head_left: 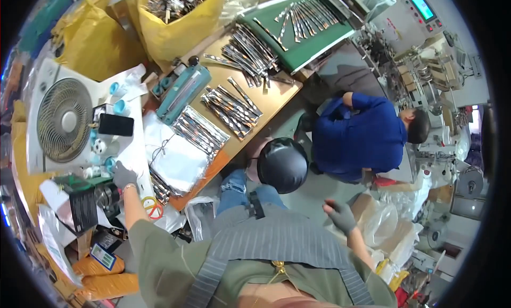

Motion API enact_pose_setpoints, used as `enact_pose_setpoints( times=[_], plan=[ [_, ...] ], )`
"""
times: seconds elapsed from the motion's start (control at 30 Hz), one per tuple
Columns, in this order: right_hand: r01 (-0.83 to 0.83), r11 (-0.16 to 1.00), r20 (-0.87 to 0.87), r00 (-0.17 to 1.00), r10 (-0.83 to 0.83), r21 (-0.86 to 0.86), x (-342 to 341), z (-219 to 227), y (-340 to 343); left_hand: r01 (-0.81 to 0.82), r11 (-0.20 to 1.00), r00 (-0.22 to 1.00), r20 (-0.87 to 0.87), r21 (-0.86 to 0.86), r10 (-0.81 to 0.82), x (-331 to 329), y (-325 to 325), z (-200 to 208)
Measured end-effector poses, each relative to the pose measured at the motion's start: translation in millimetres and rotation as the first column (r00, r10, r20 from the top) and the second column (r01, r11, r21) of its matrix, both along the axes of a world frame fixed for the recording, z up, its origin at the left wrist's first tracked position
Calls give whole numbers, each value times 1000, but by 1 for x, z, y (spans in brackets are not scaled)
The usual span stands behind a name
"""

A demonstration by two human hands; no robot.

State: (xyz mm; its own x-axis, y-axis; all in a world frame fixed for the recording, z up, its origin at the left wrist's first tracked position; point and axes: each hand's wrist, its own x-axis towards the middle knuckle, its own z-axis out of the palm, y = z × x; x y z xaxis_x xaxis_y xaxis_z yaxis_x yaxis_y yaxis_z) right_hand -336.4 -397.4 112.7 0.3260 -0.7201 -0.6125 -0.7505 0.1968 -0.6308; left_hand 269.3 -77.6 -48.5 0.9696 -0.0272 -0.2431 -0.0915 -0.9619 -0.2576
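My left hand (124, 175), in a grey glove, rests at the edge of the white tabletop (139, 158) with its fingers stretched out. Right by its fingertips are small white rolls with a blue-rimmed roll (110, 163). Over the floor at my right side hangs my right hand (340, 215), in a grey glove with bare fingertips. Its fingers are loosely bent and apart, with nothing in them. Near the left hand lies a stack of clear plastic bags (178, 160). Flat packets of patterned strips (199, 131) lie beyond it, and a teal bag sealer (183, 94) stands behind them.
A black round stool (282, 165) stands before my legs. To the right sits a co-worker in blue (357, 136) at a machine. Bundles of strips (249, 56) cover the wooden table, beside a green conveyor belt (314, 39). A fan (65, 120) and a phone (116, 125) are at the left.
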Motion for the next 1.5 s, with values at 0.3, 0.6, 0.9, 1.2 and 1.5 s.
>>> enact_pose_setpoints(
  times=[0.3, 0.6, 0.9, 1.2, 1.5],
  plan=[
    [-412, 907, 44, 908, 416, -84, 236, 6, -149, 204, 604, 976, 115, -770, -183, -83, -111, 8],
    [-692, 707, -11, 714, 700, 148, 403, -93, -208, -228, 451, 952, -295, -863, -83, -149, -279, -78],
    [-658, 97, -465, 621, 630, -747, 556, -208, -322, -159, 618, 981, -52, -770, 187, -144, -350, -108],
    [-557, 178, -249, 605, 757, -811, 541, -306, -332, 96, 764, 954, 279, -639, 113, -151, -405, -176],
    [-404, 232, 70, 377, 924, -885, 474, -212, -372, -3, 623, 956, 181, -782, 232, -152, -384, -157]
  ],
)
